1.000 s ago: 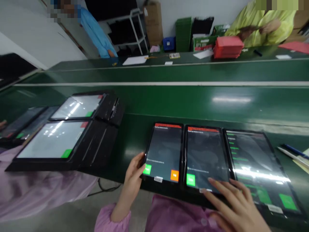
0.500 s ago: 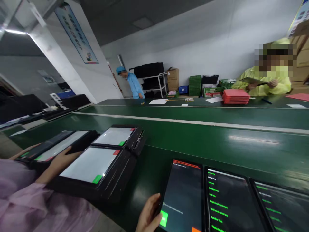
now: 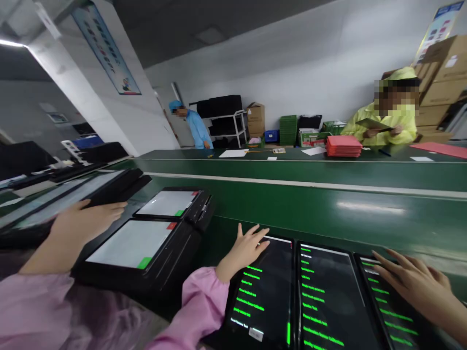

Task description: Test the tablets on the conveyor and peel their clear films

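Three tablets lie side by side on the green bench (image 3: 277,194), their dark screens showing lists of green text. My left hand (image 3: 245,250), in a pink sleeve, is open with fingers spread over the upper left corner of the left tablet (image 3: 268,287). Over the upper part of the right tablet (image 3: 392,311), my right hand (image 3: 419,284) is open, fingers stretched out and nothing held. Whether the fingertips touch the screens I cannot tell. Between them lies the middle tablet (image 3: 328,296), untouched by either hand. A small pale label sits low on the left tablet.
Left of me, a co-worker's hand (image 3: 85,221) is beside tilted tablets (image 3: 62,194). Two tablet stacks (image 3: 127,243) with white screens stand between us. Across the bench, a person in yellow (image 3: 386,121) holds a flat board near red sheets (image 3: 343,146); another in blue stands farther back.
My left hand has moved up from the left tablet's lower edge to its top corner. My right hand has come into view. The left screen changed from red text and buttons to a green list.
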Demonstrator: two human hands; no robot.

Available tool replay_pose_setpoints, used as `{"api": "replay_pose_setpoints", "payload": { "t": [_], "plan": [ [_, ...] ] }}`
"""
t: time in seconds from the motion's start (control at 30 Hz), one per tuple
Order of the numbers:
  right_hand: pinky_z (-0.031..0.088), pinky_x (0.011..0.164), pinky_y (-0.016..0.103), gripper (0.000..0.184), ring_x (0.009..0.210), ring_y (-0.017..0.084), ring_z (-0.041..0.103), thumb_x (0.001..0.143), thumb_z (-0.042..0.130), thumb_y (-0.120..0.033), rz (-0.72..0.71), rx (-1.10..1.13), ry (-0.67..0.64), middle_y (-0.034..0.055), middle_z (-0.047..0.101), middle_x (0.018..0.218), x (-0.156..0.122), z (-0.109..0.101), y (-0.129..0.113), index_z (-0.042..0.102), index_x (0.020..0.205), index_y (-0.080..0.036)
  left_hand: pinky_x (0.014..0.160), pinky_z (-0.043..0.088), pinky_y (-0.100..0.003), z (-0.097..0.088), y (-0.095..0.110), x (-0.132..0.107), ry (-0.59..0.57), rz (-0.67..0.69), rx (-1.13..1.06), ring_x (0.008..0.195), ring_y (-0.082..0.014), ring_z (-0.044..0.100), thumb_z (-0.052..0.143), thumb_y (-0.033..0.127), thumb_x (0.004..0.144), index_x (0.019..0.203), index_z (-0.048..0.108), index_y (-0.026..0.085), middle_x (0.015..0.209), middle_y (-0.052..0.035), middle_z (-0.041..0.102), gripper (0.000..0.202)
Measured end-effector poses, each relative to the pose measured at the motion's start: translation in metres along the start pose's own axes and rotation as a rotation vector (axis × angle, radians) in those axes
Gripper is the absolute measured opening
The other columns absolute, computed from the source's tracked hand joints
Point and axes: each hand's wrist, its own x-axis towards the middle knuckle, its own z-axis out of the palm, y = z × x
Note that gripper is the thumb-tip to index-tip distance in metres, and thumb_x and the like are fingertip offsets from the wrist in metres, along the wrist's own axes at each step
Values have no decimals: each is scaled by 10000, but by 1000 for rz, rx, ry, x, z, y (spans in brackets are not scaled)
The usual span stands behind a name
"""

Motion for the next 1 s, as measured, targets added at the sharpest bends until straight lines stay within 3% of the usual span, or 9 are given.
{"api": "replay_pose_setpoints", "payload": {
  "t": [0.13,0.23,0.37,0.47,0.6,0.67,0.8,0.9,1.0],
  "plan": [
    [582,824,565,541,1087,389,697,989,367,-629,-52,28,-170,132,740,1239,-32,-28,-4,822,1130,-373,1178,-69,-851,3,21,-11,-99,56,54,1455,-360,532,498,432,1068,1437,596,268,1375,-124,722,415],
    [564,873,544,553,1094,351,698,1022,342,-628,-86,58,-233,106,739,1246,-39,-45,-3,827,1077,-369,1231,-35,-792,5,47,5,-214,177,42,1371,-304,620,453,489,1084,1456,580,281,1257,-85,782,445],
    [534,928,552,505,1164,332,666,1066,319,-518,-41,26,-242,109,700,1326,-26,-43,-1,764,1244,-358,1240,52,-793,29,83,46,-289,316,34,1477,-291,518,421,477,1097,1540,479,311,1498,-81,642,477],
    [539,904,549,485,1166,342,657,1073,332,-494,-52,16,-223,122,693,1334,-19,-34,-4,735,1298,-348,1214,41,-829,45,93,50,-293,350,63,1500,-315,486,416,465,1101,1550,465,303,1517,-95,622,480],
    [539,893,556,552,1183,361,650,1089,272,-539,-74,22,-196,138,672,1372,-19,-25,-9,736,1307,-333,1280,27,-727,35,72,20,-315,387,-27,1361,-253,633,388,511,1101,1521,503,341,1470,-61,666,467],
    [538,894,558,579,1185,360,650,1090,247,-561,-81,32,-184,126,675,1370,-19,-23,-10,756,1266,-348,1297,48,-693,18,52,4,-266,307,-57,1332,-238,652,397,520,1091,1496,519,358,1455,-46,678,453],
    [546,854,586,673,1121,381,676,1071,200,-626,-107,76,-147,130,714,1295,-18,-21,-7,803,1160,-341,1276,100,-732,-11,17,-16,-72,26,-1,1344,-263,640,425,460,1055,1408,516,296,1418,-79,698,400],
    [562,759,583,734,1021,409,703,1048,167,-671,-153,108,-78,148,746,1195,-16,-14,0,820,1122,-343,1273,121,-733,-19,5,-23,-41,-81,52,1296,-261,674,422,384,1037,1278,511,261,1335,-76,737,285],
    [565,704,579,682,957,423,708,1021,220,-712,-178,150,9,128,762,1116,-16,-5,9,822,1080,-398,1292,150,-685,-18,4,-23,-40,-96,88,1256,-254,697,427,342,1029,1186,522,256,1300,-57,745,202]
  ]
}}
